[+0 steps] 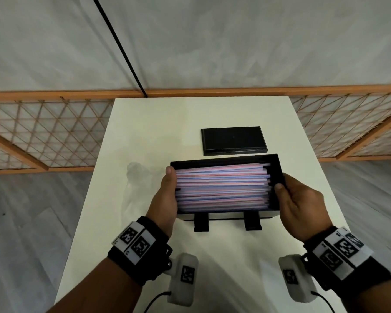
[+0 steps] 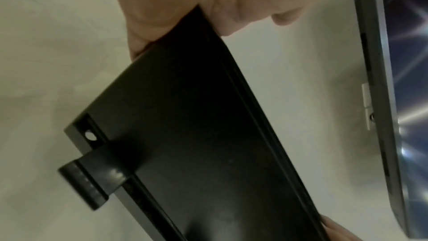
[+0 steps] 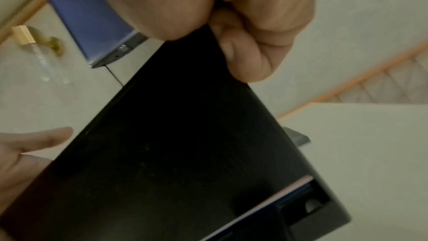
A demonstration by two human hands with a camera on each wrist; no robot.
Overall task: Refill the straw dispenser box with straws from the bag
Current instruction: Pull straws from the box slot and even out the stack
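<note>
Left hand (image 1: pixel 165 195) and right hand (image 1: pixel 300 204) face each other — fingers curled, thumbs on top, gripping.

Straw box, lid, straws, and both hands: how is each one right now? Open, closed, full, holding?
straw dispenser box: open, lid off, gripped at both ends.
straws: lying flat inside the box, filling most of it.
lid: off, lying flat on the table behind the box.
left hand: gripping the box's left end.
right hand: gripping the box's right end.
table: white, holding the lid.
</note>
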